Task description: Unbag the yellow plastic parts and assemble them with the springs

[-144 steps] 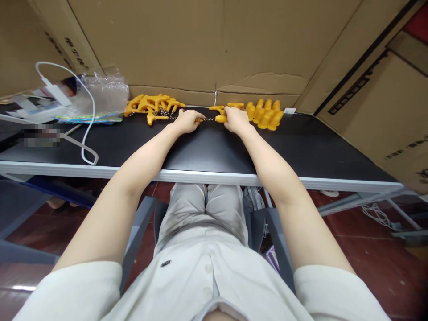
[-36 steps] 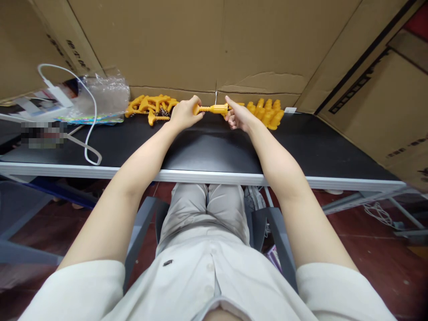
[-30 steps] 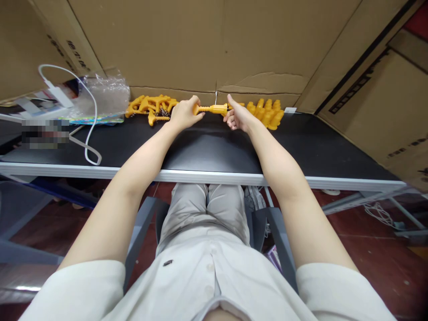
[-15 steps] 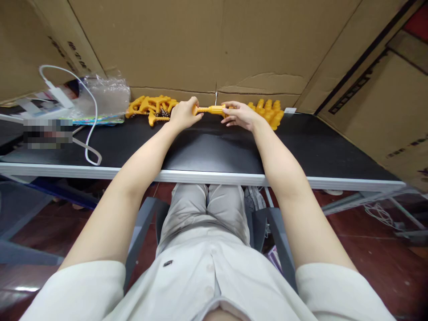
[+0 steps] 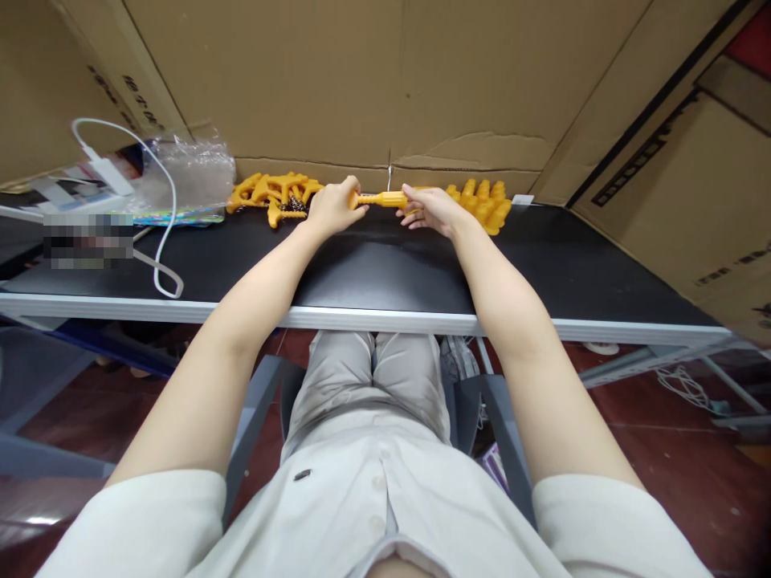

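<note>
Both my hands hold one yellow plastic part (image 5: 381, 198) level above the far side of the black table (image 5: 385, 273). My left hand (image 5: 333, 207) is closed round its left end. My right hand (image 5: 429, 210) grips the thicker sleeve at its right end with fingers curled. A heap of yellow T-shaped pieces with small springs (image 5: 274, 191) lies just left of my left hand. A cluster of yellow sleeves (image 5: 485, 204) lies right behind my right hand.
Cardboard sheets (image 5: 373, 80) wall the table's back and right side. At the far left lie a clear plastic bag (image 5: 186, 172), a white cable with charger (image 5: 153, 217) and papers. My lap and a grey chair frame (image 5: 482, 401) are under the table's front edge.
Since 4.8 s ago the hands lifted off the table with the part, whose spring no longer shows. In the last second my right hand's raised thumb and fingers closed over the sleeve.
</note>
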Tool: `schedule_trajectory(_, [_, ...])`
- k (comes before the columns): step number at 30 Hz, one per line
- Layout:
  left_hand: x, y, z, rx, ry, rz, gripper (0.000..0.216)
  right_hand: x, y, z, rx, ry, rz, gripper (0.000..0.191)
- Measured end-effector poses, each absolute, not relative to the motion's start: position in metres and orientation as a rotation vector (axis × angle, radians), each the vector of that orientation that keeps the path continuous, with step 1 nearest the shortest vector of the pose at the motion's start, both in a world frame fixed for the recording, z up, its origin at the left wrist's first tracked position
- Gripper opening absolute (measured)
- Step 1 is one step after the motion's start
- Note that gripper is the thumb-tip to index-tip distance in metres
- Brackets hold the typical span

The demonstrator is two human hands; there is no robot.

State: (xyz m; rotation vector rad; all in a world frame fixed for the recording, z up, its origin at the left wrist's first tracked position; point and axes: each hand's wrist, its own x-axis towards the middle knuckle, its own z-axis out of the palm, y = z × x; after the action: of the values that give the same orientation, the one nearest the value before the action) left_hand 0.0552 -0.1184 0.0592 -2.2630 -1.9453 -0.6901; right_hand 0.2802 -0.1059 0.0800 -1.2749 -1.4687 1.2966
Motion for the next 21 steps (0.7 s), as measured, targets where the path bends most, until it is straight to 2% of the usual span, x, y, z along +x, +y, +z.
schedule_trajectory(6, [0.051,-0.109,0.052,-2.277,-1.9,-0.735,0.055,0.278,-0.107,0.081,-1.326,-1.437,1.284,0.051])
schedule_trajectory(21, [0.05,-0.108,0.051,-2.307,-1.876,-0.727,0.056,0.276,-0.107,0.082,-1.403,-1.371,1.282,0.049])
